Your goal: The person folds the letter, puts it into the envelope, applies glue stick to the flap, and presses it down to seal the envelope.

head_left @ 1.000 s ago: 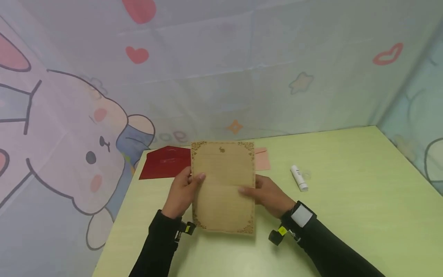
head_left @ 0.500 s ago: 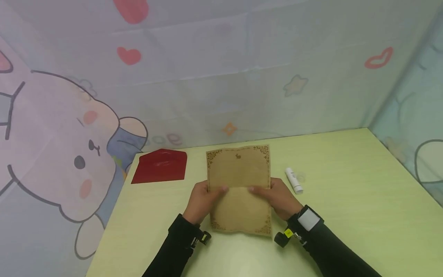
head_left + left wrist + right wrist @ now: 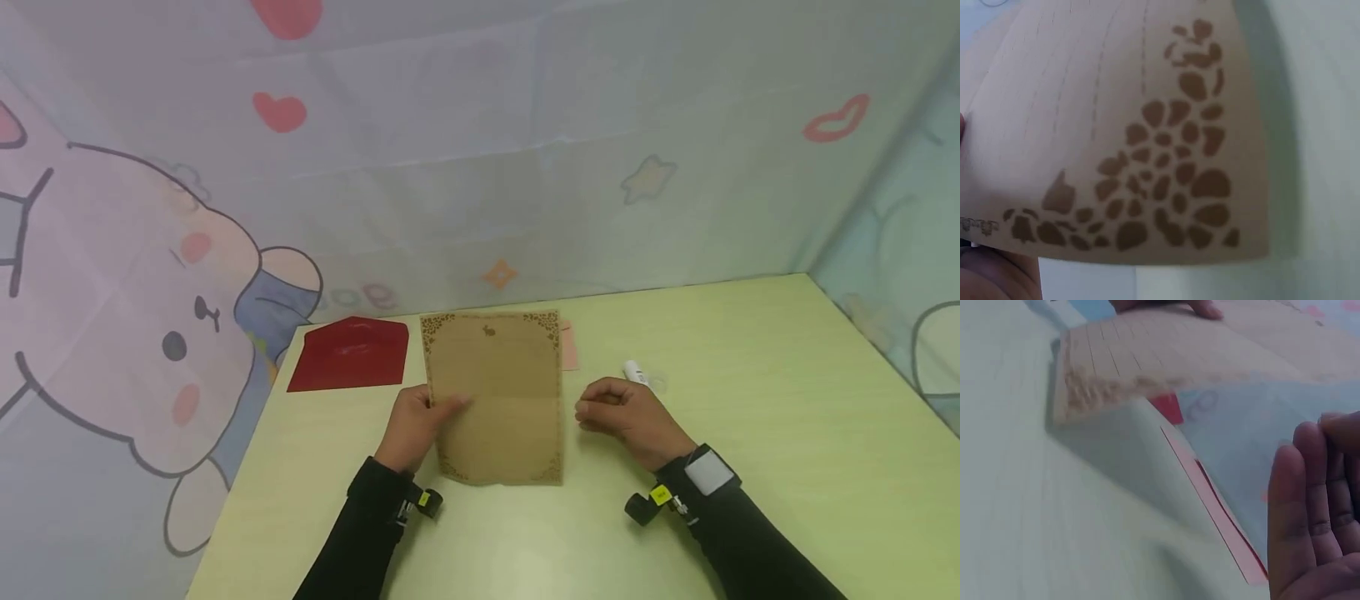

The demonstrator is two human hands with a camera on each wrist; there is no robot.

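My left hand pinches a sheet of tan letter paper by its left edge, thumb across the front. The sheet stands raised over the table, with brown patterned corners and a small animal print near its top. In the left wrist view one corner of the letter paper fills most of the picture. To the right of the sheet and apart from it hovers my right hand, its fingers loosely bent around nothing. A pink envelope lies behind the paper, mostly hidden; its edge also shows in the right wrist view.
A red envelope lies at the table's back left. Beyond my right hand is a partly covered white tube, with a small clear round thing beside it. A printed cloth backdrop rises behind the table.
My right hand has let go of the sheet's right edge and drawn off to the right. The paper, held by the left hand alone, has flattened and shifted slightly left.
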